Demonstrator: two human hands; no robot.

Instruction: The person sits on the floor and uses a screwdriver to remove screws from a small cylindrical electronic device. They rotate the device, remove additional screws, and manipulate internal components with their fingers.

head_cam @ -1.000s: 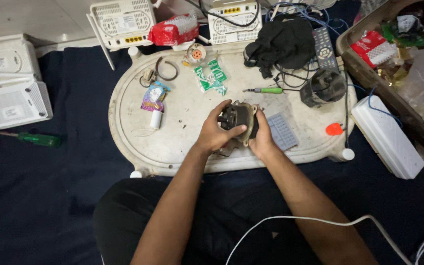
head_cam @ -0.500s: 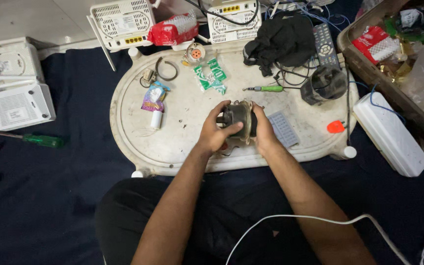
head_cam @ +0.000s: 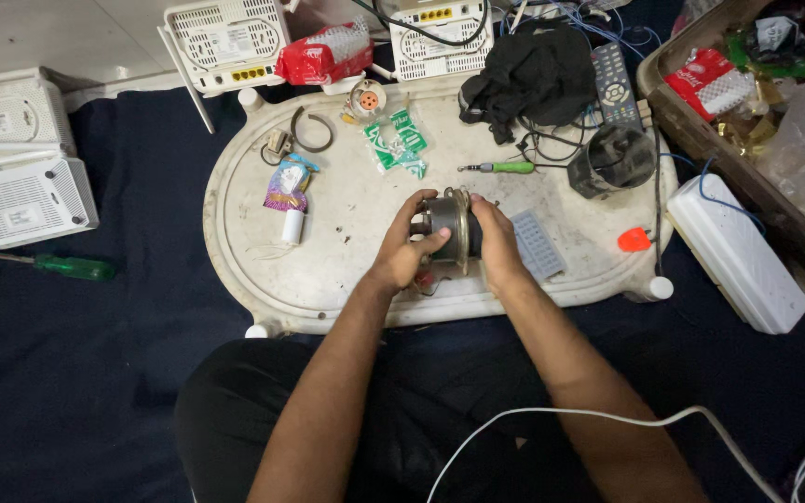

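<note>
I hold a small round electric motor [head_cam: 447, 226] between both hands over the middle of the white oval tray [head_cam: 347, 298], which sits on the dark blue cloth [head_cam: 142, 307] in front of my crossed legs. My left hand [head_cam: 409, 250] grips the motor's grey body from the left, fingers curled over its top and thumb across the near face; my right hand [head_cam: 496, 244] is clasped against its right side, palm pressed to the metal rim. The motor lies on its side, its flat rim standing upright between my palms, just above the tray's surface. Just right of my right hand a grey ribbed pad [head_cam: 538, 246] lies flat on the tray. Farther back a green-handled screwdriver [head_cam: 505, 168] lies near a dark round housing [head_cam: 613, 160] and a heap of black cloth [head_cam: 533, 74]. To the left lie a small tube in a purple wrapper [head_cam: 288, 191] and green sachets [head_cam: 401, 142]. A second green screwdriver [head_cam: 67, 267] rests on the cloth well off to my left, beside white router boxes [head_cam: 25, 200].
</note>
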